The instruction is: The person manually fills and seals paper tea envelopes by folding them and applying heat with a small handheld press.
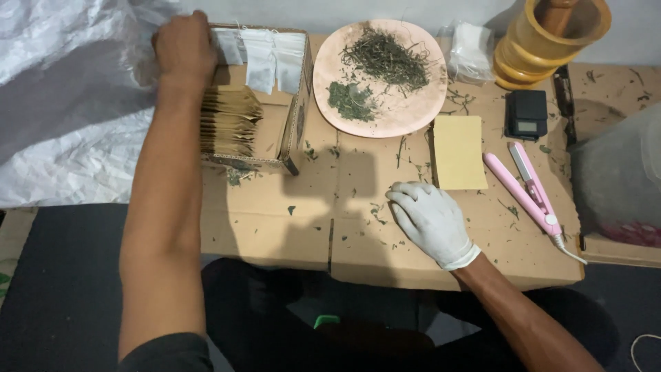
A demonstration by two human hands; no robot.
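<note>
We see the left hand (182, 48) reach into the far corner of the cardboard box (292, 131), beside the white sachets (261, 58) draped over its rim; we cannot tell whether it grips anything. A stack of brown envelopes (231, 120) fills the box. The right hand (430, 220), gloved, lies released and flat on the cardboard worktop (275, 220), near a yellow envelope (459, 151), a pink sealer (527, 186) and a plate (413, 117) of dried herbs.

open cardboard box (292, 131) upper left | tan pouch (459, 151) centre | black scale screen (527, 126) right
</note>
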